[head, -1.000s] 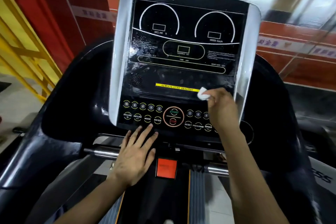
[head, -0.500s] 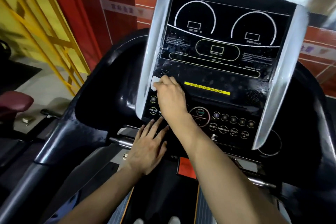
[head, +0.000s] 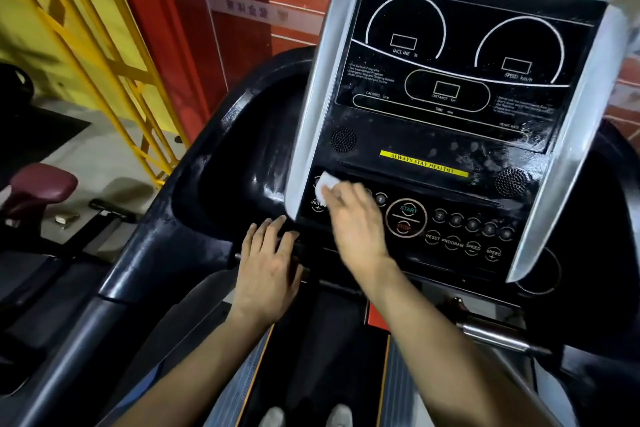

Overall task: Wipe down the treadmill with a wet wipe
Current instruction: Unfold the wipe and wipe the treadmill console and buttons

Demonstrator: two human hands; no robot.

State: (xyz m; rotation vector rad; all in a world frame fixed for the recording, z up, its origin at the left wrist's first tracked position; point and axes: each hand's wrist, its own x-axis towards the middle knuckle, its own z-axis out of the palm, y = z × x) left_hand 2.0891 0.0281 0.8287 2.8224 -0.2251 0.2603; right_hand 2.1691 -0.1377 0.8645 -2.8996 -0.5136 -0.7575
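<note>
Wet wipe is a small white wad, pressed on the treadmill console button row near its lower left corner, poking out past the right hand fingers pinching it. Left hand rests flat, fingers spread, below the console edge.

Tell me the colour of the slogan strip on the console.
Yellow strip with black lettering, head view.

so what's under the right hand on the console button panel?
The right hand presses a white crumpled wet wipe onto the black console button panel. It covers the left round buttons; only the INCLINE + button peeks out. How many are hidden can't be told.
</note>
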